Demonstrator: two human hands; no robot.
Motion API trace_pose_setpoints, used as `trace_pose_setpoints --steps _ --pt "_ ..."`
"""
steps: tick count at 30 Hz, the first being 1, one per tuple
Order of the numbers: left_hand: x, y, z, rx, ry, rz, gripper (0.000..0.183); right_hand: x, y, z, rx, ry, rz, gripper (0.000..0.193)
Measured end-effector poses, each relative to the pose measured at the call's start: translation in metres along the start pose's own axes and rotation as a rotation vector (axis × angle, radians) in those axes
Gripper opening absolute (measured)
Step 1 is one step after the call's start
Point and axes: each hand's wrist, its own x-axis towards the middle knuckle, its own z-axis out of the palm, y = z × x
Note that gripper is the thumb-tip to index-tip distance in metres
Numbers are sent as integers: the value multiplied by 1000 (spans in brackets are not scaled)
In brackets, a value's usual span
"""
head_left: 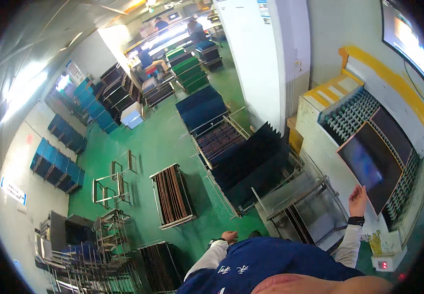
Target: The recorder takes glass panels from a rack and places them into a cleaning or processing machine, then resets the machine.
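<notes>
Dark panel point(372, 161) sits over the roller conveyor point(345, 120), frame right, its lower-left edge apparently pinched by the right hand point(357, 201); such one-sided support could let it swing, scraping the second panel point(393, 128). Left hand point(229, 237), lower centre: finger state unclear.

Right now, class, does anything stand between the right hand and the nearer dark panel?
Nothing visible does: the right hand has its grip on the nearer panel, at its lower-left edge.
</notes>
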Motion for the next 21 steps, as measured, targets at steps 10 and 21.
trace_pose_setpoints --steps 10,21 --pt "0 15 7 52 42 9 48 29 -7 -23 7 12 -8 28" --pt "7 16 13 102 21 -20 37 -9 49 -19 -534 -159 160 33"
